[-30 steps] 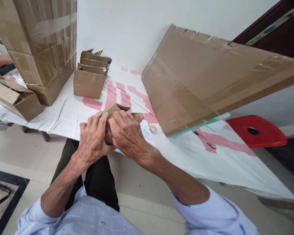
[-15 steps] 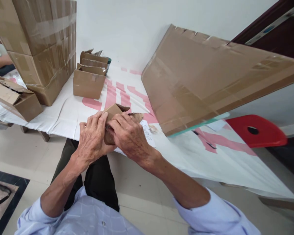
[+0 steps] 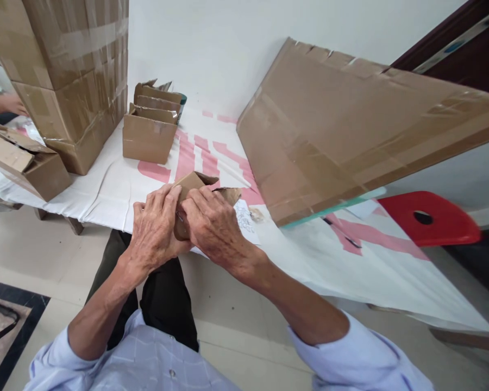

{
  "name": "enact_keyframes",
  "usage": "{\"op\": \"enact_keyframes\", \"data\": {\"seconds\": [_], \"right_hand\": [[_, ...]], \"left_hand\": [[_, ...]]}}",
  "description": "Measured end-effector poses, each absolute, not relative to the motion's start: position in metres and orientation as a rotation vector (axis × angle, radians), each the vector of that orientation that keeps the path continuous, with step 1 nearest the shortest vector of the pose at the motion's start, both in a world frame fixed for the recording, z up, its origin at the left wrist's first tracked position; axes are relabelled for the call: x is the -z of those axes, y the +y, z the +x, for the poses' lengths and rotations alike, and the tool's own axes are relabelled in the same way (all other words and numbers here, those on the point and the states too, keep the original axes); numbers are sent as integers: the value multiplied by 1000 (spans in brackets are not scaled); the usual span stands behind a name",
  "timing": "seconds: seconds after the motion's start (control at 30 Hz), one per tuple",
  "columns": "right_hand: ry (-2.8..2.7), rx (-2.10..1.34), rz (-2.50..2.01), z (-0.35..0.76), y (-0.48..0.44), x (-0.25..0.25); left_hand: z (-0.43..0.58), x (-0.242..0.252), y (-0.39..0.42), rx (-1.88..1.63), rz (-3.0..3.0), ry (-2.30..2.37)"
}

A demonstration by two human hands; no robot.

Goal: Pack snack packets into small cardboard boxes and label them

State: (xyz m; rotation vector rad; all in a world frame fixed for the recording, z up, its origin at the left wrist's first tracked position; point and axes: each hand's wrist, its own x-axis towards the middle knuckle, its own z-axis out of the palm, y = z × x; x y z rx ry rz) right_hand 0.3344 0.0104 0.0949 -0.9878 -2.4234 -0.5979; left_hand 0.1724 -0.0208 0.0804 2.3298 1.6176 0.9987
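Observation:
Between my two hands is a small brown cardboard box, at the near edge of the cloth-covered table. My left hand is wrapped round its left side, fingers pressed along the top edge. My right hand bends its fingers over the near part of the box, gripping there; what the fingertips touch is hidden. Flaps stick up at the far right end of the box. Just right of my right hand, a paper with handwriting lies on the cloth.
Taped cartons are stacked at the left, with an opened box before them. More small boxes stand at the back. A large cardboard sheet leans right, near a red stool. Another person's hand shows far left.
My hands and the box stay almost in place; my right fingers have shifted slightly on the box. The other person's hand at the far left has come further into view.

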Motion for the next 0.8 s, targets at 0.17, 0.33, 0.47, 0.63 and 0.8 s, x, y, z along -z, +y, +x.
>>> {"op": "enact_keyframes", "data": {"seconds": [0.17,0.33,0.47,0.63,0.8], "right_hand": [[-2428,521,-969,337,12,-93],[-2428,388,-890,341,14,-93],[-2319,97,-788,346,9,-99],[-1977,-240,-741,361,-4,-111],[-1653,-399,-926,402,-1,-99]], "left_hand": [[170,-81,-20,-1009,2313,1615],[167,-81,-18,-1004,2309,1590],[164,-81,-17,-1007,2299,1584],[158,-80,-16,-1004,2287,1581],[140,-76,-10,-1060,2299,1525]]}}
